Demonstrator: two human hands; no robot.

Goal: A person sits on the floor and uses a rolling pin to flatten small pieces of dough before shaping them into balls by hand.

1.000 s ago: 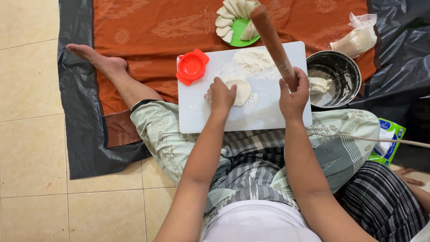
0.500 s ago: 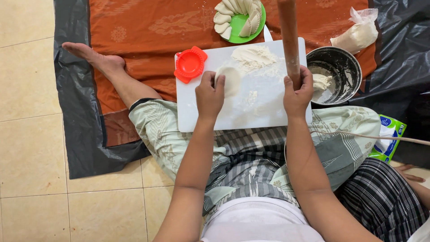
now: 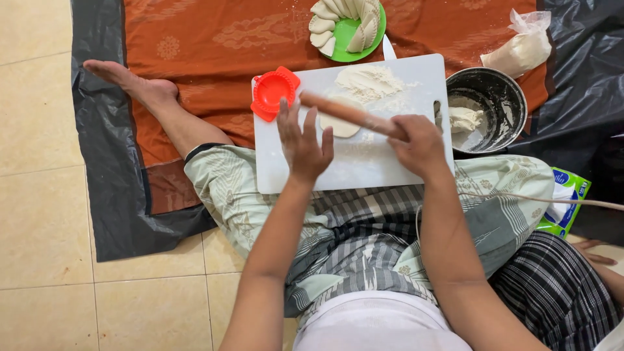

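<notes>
Seated cross-legged on a tiled floor, a person lays a brown wooden rolling pin (image 3: 351,115) across a small pale round of dough (image 3: 340,123) on a white rectangular plastic cutting board (image 3: 364,169) balanced on the lap. The right hand (image 3: 419,146) is closed around the pin's near end; the left hand (image 3: 304,144) rests flat on its other end, fingers spread. The dough looks soft, light and easily torn, best lifted by its edge, while the pin is stiff and suited to a hold at both ends. A red hinged plastic dumpling press (image 3: 274,92) sits on the board's corner beside loose flour (image 3: 367,81). Folded dumplings fill a green plate (image 3: 348,27) on an orange patterned cloth (image 3: 214,45), with a floured metal bowl (image 3: 486,107) and black plastic sheeting (image 3: 104,162) alongside.
</notes>
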